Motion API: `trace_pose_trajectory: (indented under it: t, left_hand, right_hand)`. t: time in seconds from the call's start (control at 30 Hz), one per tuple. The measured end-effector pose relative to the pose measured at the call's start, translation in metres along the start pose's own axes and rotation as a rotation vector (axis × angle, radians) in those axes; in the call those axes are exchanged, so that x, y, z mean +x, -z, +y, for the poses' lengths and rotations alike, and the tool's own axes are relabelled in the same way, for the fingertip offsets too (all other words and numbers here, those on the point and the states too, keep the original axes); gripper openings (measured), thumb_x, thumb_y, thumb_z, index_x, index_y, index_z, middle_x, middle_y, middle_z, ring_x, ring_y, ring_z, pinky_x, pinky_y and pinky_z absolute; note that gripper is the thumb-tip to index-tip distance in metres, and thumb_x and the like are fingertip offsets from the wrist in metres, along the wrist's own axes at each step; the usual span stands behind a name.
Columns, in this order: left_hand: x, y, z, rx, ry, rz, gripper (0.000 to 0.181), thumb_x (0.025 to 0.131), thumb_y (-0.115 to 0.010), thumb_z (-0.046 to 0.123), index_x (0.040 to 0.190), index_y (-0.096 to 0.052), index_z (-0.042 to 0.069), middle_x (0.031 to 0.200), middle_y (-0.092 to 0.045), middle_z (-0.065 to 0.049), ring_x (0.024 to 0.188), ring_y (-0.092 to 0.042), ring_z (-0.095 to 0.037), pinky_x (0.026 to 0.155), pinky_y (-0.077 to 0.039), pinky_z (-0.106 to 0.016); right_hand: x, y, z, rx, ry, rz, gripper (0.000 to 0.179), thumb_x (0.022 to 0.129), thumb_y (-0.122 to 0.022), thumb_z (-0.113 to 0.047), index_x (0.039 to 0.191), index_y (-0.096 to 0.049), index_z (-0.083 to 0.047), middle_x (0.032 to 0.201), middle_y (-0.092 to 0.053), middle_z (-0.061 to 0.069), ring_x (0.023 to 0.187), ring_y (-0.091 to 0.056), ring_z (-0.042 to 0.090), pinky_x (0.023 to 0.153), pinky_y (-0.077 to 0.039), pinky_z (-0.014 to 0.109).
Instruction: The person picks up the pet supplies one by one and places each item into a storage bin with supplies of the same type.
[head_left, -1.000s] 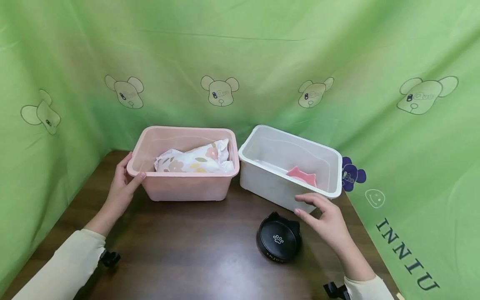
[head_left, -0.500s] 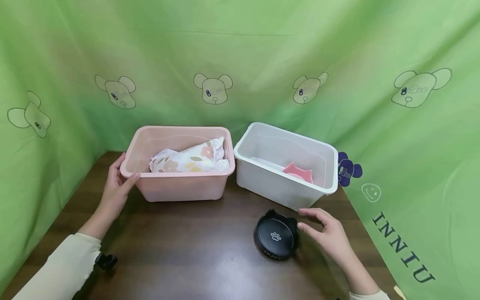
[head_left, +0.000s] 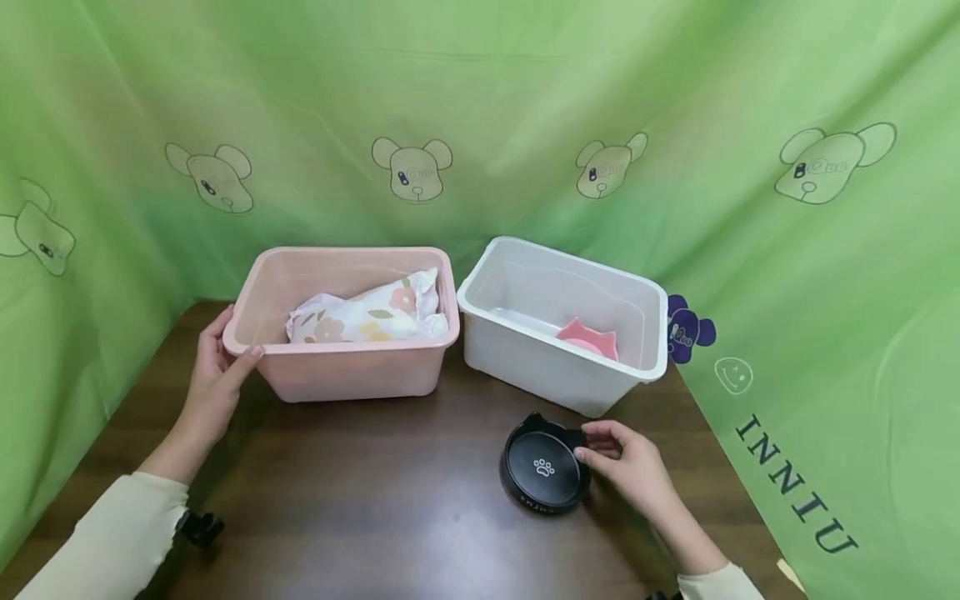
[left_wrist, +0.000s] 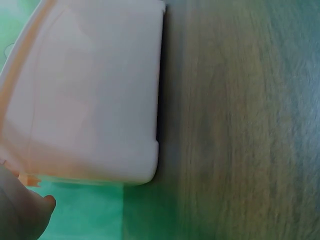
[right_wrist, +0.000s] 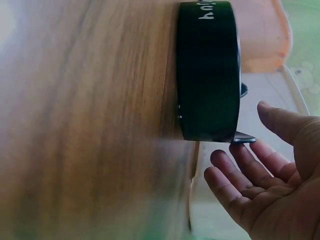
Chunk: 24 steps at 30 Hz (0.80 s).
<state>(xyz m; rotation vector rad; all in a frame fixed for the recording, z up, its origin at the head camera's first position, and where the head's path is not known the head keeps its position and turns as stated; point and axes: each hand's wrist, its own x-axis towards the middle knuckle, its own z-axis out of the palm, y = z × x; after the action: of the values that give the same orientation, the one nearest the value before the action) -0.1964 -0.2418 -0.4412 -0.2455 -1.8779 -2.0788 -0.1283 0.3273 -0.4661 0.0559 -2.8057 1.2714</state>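
Observation:
My left hand point(head_left: 208, 383) grips the near left corner of a pink plastic bin point(head_left: 352, 373), its thumb against the front rim. Inside that bin lies a small floral pillow point(head_left: 367, 317) with ruffled ends. A black pet bowl point(head_left: 543, 468) with cat ears and a white paw print stands on the table. Beside it, my right hand point(head_left: 628, 467) reaches the bowl's right ear. In the right wrist view, fingertips touch the ear of the black bowl point(right_wrist: 207, 75) from one side, while the thumb stays apart from it.
A white plastic bin point(head_left: 536, 362) stands at an angle to the right of the pink one, holding a pink item with pointed ears point(head_left: 588, 337). The wooden table point(head_left: 360, 500) meets a green printed curtain point(head_left: 510, 167) behind and at both sides.
My right hand has moved down and left from in front of the white bin to the black bowl's ear. The left hand keeps its hold on the pink bin. The head view has shifted slightly.

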Motion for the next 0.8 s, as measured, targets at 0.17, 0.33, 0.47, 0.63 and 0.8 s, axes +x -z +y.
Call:
trace_pose_trajectory:
  t: [0.17, 0.33, 0.47, 0.63, 0.8]
  left_hand:
    - [0.002, 0.003, 0.003, 0.025, -0.003, 0.005, 0.072, 0.100, -0.061, 0.001, 0.160, -0.022, 0.007, 0.153, -0.038, -0.013, 0.134, -0.042, -0.017, 0.100, -0.042, -0.009]
    - [-0.002, 0.002, -0.001, 0.024, 0.018, 0.008, 0.072, 0.101, -0.060, 0.002, 0.161, -0.020, 0.008, 0.160, -0.030, -0.019, 0.137, -0.040, -0.017, 0.101, -0.040, -0.009]
    - [-0.003, 0.000, -0.004, 0.012, 0.014, 0.012, 0.072, 0.101, -0.059, 0.001, 0.161, -0.020, 0.007, 0.162, -0.026, -0.023, 0.137, -0.040, -0.019, 0.101, -0.041, -0.009]
    - [-0.002, -0.001, -0.003, 0.010, 0.003, 0.005, 0.071, 0.101, -0.060, 0.002, 0.161, -0.020, 0.007, 0.161, -0.026, -0.024, 0.138, -0.039, -0.021, 0.102, -0.040, -0.009]
    - [-0.001, -0.001, -0.001, 0.012, 0.000, 0.014, 0.071, 0.101, -0.059, 0.002, 0.160, -0.021, 0.006, 0.160, -0.027, -0.023, 0.137, -0.040, -0.020, 0.101, -0.041, -0.008]
  right_hand:
    - [0.010, -0.005, -0.007, -0.013, -0.022, -0.005, 0.034, 0.085, -0.085, -0.017, 0.112, -0.072, -0.003, 0.102, -0.076, 0.013, 0.089, -0.074, 0.019, 0.075, -0.058, 0.020]
    - [0.014, -0.009, -0.006, -0.097, -0.091, 0.009, 0.029, 0.082, -0.087, -0.019, 0.104, -0.073, -0.005, 0.094, -0.077, 0.007, 0.086, -0.073, 0.017, 0.071, -0.056, 0.022]
    - [0.016, -0.011, -0.004, -0.139, -0.125, 0.035, 0.022, 0.082, -0.086, -0.020, 0.095, -0.073, -0.007, 0.085, -0.076, 0.002, 0.079, -0.070, 0.014, 0.068, -0.053, 0.024]
    - [0.016, -0.012, -0.001, -0.147, -0.141, 0.056, 0.017, 0.083, -0.085, -0.020, 0.090, -0.074, -0.008, 0.079, -0.075, -0.001, 0.073, -0.066, 0.010, 0.064, -0.050, 0.024]
    - [0.018, -0.012, -0.002, -0.121, -0.143, 0.059, 0.018, 0.084, -0.084, -0.021, 0.090, -0.075, -0.007, 0.073, -0.072, -0.002, 0.067, -0.062, 0.010, 0.060, -0.049, 0.024]
